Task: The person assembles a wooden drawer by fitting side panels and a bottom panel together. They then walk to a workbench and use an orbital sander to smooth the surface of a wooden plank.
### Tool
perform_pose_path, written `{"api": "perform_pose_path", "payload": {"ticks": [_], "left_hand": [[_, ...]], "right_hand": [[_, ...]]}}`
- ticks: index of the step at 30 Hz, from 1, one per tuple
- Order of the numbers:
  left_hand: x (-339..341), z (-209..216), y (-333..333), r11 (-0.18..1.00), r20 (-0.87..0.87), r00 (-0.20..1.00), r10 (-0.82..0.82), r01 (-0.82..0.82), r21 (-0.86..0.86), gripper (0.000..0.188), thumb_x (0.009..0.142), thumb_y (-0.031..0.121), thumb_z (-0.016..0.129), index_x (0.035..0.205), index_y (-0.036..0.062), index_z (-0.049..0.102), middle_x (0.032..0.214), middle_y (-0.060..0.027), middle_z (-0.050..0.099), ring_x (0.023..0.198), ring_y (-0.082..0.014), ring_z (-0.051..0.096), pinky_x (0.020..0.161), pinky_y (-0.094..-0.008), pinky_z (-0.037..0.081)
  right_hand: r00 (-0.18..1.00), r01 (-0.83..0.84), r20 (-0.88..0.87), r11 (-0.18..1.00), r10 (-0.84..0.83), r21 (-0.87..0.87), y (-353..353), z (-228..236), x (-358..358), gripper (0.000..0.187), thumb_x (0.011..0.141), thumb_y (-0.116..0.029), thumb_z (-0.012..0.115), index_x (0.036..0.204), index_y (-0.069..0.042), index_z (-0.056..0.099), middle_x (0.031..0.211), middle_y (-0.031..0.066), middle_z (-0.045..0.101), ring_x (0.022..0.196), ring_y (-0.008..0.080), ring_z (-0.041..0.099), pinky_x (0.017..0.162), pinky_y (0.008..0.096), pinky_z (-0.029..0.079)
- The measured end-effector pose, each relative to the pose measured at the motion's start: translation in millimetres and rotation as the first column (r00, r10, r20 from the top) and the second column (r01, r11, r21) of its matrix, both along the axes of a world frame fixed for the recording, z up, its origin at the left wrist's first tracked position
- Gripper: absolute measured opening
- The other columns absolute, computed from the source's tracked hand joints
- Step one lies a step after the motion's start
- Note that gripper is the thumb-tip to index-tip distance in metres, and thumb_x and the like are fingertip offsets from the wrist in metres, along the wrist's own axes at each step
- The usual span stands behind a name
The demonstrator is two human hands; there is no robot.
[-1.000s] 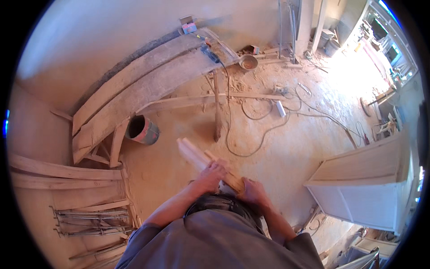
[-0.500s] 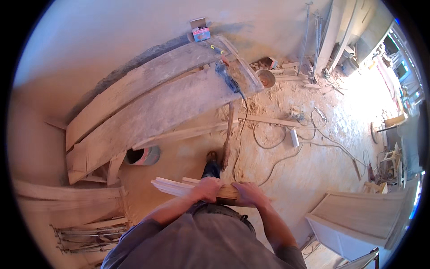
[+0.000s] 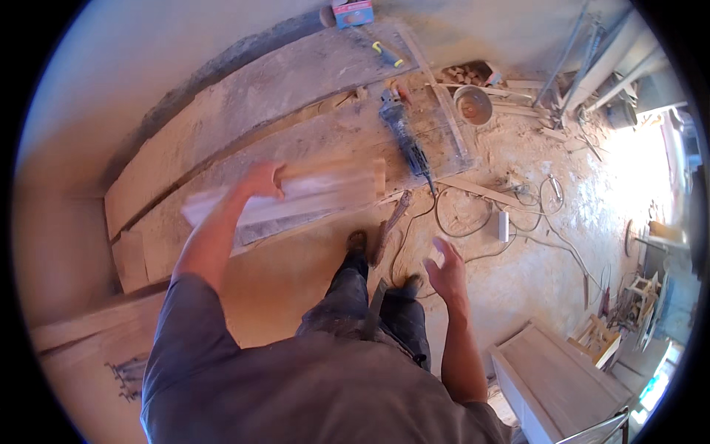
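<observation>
My left hand (image 3: pixel 260 181) reaches over the near plank of the bench (image 3: pixel 244 89), its fingers curled on a bundle of pale wooden strips (image 3: pixel 325 196). The strips lie lengthwise along the bench's near side; they and the hand are smeared by motion. My right hand (image 3: pixel 446 272) hangs over the floor to the right with nothing in it, thumb and fingers apart. A dusty angle grinder (image 3: pixel 403 137) rests on the bench beyond the strips' right end, its cord trailing down. Farther back lies a yellow-and-black hand tool (image 3: pixel 388 55).
A small pink-and-blue box (image 3: pixel 353 13) stands at the bench's back. A round metal pan (image 3: pixel 473 105) and wood scraps are beyond the right end. Cables and a white power strip (image 3: pixel 504 226) lie on the dusty floor. A wooden cabinet-like piece (image 3: pixel 558 370) stands at lower right.
The strips went from both hands at my waist onto the bench with my left hand. My right hand let go and moved right. The bench now appears closer.
</observation>
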State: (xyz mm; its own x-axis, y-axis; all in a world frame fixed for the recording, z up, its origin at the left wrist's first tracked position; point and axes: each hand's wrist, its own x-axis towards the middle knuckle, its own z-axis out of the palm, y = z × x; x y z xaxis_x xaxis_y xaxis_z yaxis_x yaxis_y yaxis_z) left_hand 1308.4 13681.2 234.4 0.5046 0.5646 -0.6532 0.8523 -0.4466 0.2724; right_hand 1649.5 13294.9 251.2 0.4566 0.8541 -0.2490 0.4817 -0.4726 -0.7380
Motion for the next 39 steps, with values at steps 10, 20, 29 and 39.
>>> {"api": "perform_pose_path", "payload": {"ticks": [10, 20, 29, 39], "left_hand": [[9, -48, -17, 0.932, -0.014, 0.999, 0.044, -0.036, 0.361, 0.125, 0.054, 0.039, 0.093, 0.156, 0.0108, 0.027, 0.163, -0.0169, 0.024, 0.150, -0.0393, 0.021, 0.123, -0.0521, 0.020], [-5, -30, 3, 0.831, 0.172, 0.855, -0.490, 0.398, 0.389, 0.094, 0.051, 0.024, 0.089, 0.138, 0.0129, 0.054, 0.159, -0.0215, 0.027, 0.145, -0.0499, 0.023, 0.122, -0.0562, 0.022], [-16, -67, 22, 0.942, 0.420, 0.861, -0.287, 0.172, 0.289, 0.083, 0.064, 0.028, 0.080, 0.141, 0.0145, 0.054, 0.153, -0.0312, 0.032, 0.139, -0.0485, 0.033, 0.119, -0.0570, 0.022], [-23, 13, -41, 0.742, 0.628, 0.398, 0.669, -0.408, -0.532, 0.080, 0.079, 0.033, 0.081, 0.143, 0.0008, 0.045, 0.149, -0.0274, 0.042, 0.138, -0.0376, 0.044, 0.114, -0.0450, 0.035]], "right_hand": [[0.997, -0.063, 0.050, 0.997, 0.065, -0.043, 37, -93, 60, 0.055, 0.076, -0.013, 0.075, 0.127, 0.001, 0.062, 0.123, 0.0233, 0.065, 0.120, 0.0365, 0.061, 0.102, 0.0444, 0.048], [0.935, 0.173, 0.345, 0.958, -0.086, -0.230, 231, -123, 39, 0.068, 0.069, -0.017, 0.074, 0.131, -0.002, 0.050, 0.127, 0.0266, 0.057, 0.116, 0.0441, 0.056, 0.098, 0.0503, 0.047], [0.806, 0.297, -0.458, 0.925, -0.375, -0.235, 250, -82, 31, 0.043, 0.057, -0.009, 0.069, 0.098, -0.001, 0.058, 0.069, 0.0038, 0.058, 0.060, 0.0168, 0.058, 0.059, 0.0280, 0.050], [0.913, -0.035, -0.400, 0.963, -0.077, -0.267, 253, 33, -171, 0.065, 0.060, -0.010, 0.081, 0.121, -0.002, 0.059, 0.097, 0.0062, 0.065, 0.085, 0.0171, 0.062, 0.079, 0.0331, 0.052]]}}
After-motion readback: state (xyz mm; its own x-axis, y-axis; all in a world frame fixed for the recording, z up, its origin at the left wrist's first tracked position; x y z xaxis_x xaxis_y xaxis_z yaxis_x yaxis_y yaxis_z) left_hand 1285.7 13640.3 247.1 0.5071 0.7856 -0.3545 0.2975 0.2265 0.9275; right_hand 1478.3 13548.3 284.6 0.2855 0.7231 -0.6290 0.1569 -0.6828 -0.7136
